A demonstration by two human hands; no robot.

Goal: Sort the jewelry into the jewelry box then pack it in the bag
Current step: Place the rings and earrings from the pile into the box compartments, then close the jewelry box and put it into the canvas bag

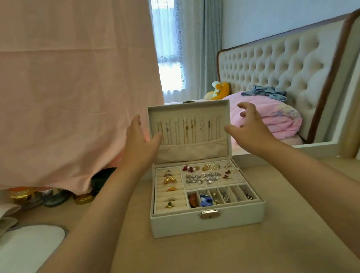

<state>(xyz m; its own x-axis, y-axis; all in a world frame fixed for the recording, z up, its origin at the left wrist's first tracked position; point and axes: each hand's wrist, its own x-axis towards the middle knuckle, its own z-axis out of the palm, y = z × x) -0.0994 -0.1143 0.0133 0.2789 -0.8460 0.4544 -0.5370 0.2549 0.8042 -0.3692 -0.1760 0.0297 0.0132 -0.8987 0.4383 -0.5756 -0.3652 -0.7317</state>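
Note:
A pale grey jewelry box [208, 221] stands open on the beige table, its metal clasp facing me. Its upright lid [190, 131] holds several thin necklaces above a fabric pocket. Rings [170, 188] sit in the left slots, earrings [208, 174] lie on the upper right pad, and small pieces fill the divided compartments [221, 197]. My left hand [141, 142] is at the lid's left edge, thumb touching its front. My right hand [249, 126] hovers by the lid's right edge with fingers spread and curved, thumb near the rim. No bag is clearly in view.
A pink cloth [62, 92] hangs at the left, with several jars [49, 196] under its hem. A white padded item [21, 254] lies at the lower left. A bed with a tufted headboard [277, 66] and pink quilt [271, 117] is behind on the right.

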